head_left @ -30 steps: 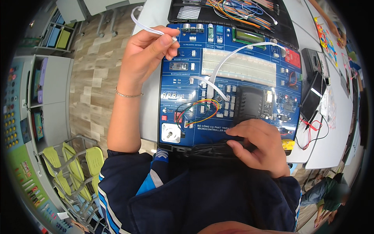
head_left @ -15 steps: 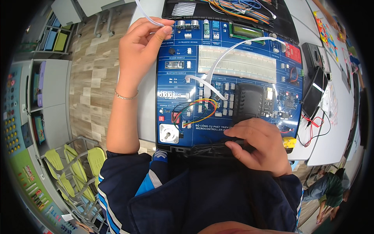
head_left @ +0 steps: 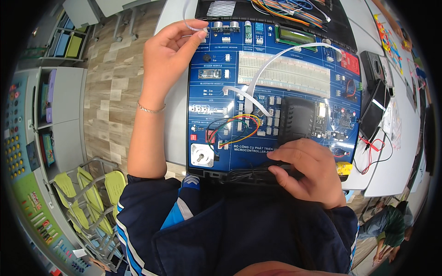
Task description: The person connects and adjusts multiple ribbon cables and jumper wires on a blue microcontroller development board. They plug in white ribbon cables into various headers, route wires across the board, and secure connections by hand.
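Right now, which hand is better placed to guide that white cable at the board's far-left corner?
Probably the left hand: it pinches the white cable at the far-left corner of the blue board, while the right hand is by the near edge.

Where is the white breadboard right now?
In the head view, the white breadboard lies on the blue board, right of the picture's centre, just below the green-framed display and above the black box.

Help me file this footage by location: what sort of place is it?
Probably an electronics classroom or workshop: a blue training board with circuit modules, a bundle of coloured wires and lime-green chairs suggest it.
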Available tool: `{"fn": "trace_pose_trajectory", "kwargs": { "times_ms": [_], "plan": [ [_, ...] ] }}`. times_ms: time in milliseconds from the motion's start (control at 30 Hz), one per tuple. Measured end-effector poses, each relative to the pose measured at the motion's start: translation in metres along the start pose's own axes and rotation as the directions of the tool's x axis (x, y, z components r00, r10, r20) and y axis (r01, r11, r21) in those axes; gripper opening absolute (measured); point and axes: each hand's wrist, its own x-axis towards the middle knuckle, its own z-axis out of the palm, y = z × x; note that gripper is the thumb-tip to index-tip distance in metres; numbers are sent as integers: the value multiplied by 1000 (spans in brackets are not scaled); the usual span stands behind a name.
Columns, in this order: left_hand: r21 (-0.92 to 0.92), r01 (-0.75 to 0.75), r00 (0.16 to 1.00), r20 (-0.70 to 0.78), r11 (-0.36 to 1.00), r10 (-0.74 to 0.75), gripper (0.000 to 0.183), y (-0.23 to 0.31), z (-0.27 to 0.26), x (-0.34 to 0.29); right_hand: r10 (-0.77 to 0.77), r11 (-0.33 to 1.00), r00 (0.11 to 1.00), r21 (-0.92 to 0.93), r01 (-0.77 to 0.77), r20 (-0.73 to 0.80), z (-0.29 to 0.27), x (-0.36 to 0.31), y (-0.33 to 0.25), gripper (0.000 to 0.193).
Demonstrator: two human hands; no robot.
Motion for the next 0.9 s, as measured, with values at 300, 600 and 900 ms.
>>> {"fn": "trace_pose_trajectory", "kwargs": {
  "times_ms": [300,600,900],
  "plan": [
    [72,50,997,52,996,-54,20,7,1,-2,-40,999,999,-5,40,-15,2,-2,4,27],
    [153,-214,922,358,965,148,17,5,-8,0,-35,999,999,0,35,-5,2,-3,5,28],
    [139,-248,875,458,959,160,17,18,-11,2,-35,999,999,-7,35,-12,3,-3,4,28]
  ]
}}
